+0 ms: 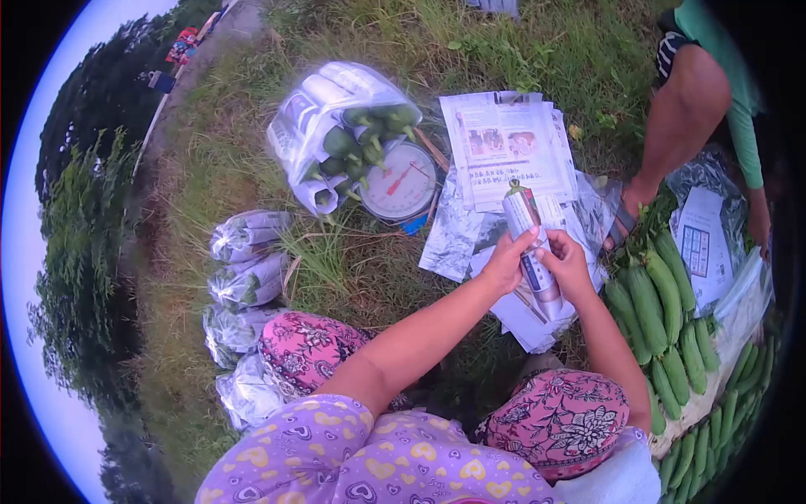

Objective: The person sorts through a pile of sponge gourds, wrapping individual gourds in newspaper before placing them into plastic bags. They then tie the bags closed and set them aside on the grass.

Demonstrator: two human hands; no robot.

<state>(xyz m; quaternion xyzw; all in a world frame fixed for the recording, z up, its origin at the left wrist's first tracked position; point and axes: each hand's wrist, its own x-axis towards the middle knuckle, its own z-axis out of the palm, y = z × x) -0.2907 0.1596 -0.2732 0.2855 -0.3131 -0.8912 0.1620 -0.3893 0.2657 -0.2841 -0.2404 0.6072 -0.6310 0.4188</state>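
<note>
A green gourd rolled in printed paper (537,273) is held between my two hands above a pile of sheets. Its green stem end pokes out at the top of the roll. My left hand (509,262) grips the roll from the left, and my right hand (566,264) closes on it from the right, thumbs near each other. Beneath and beyond lie loose printed sheets (504,151), some silvery grey. To the right of my right hand, long green gourds (651,307) lie heaped.
A clear plastic bag of paper-wrapped gourds (332,97) leans beside a round dial scale (403,186). Several bagged bundles (248,281) line the grass at left. Another person's leg (684,109) and hand (758,223) are at right, near more papers (703,244) and rows of green gourds (714,437).
</note>
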